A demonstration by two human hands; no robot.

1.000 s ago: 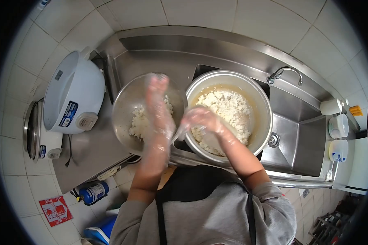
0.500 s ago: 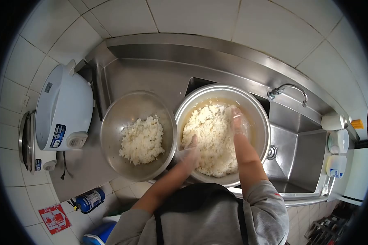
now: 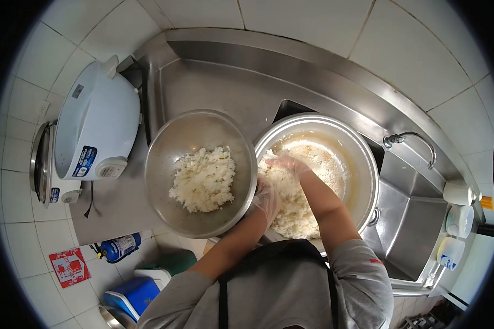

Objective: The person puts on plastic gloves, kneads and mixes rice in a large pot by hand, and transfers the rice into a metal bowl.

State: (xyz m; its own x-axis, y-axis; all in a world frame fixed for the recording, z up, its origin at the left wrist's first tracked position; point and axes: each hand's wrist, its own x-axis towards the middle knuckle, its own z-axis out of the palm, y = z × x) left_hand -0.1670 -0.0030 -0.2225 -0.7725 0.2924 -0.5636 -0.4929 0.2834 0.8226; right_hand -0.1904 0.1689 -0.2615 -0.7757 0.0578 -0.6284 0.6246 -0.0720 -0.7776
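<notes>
A large pot [image 3: 369,164] holds a mass of cooked white rice [image 3: 292,211], heaped toward its near left side. My right hand [image 3: 289,163], in a clear plastic glove, lies on the rice with its fingers stretched to the left. My left hand [image 3: 266,198], gloved as well, is at the pot's left edge, beside the rim of a steel mixing bowl [image 3: 164,164]. Its fingers are partly hidden by the glove and rice, so their grip is unclear. Inside the bowl sits a smaller mound of rice [image 3: 204,181].
A pale rice cooker body [image 3: 101,123] stands on the left of the steel counter [image 3: 219,90]. On the right are a sink [image 3: 406,225], a faucet [image 3: 417,137] and several plastic containers [image 3: 459,221]. A blue cylinder [image 3: 119,248] is below at left.
My right hand has swept left across the pot, and the rice has shifted left, baring the pot's far right bottom. My left hand has moved to the bowl's rim. The view has turned slightly.
</notes>
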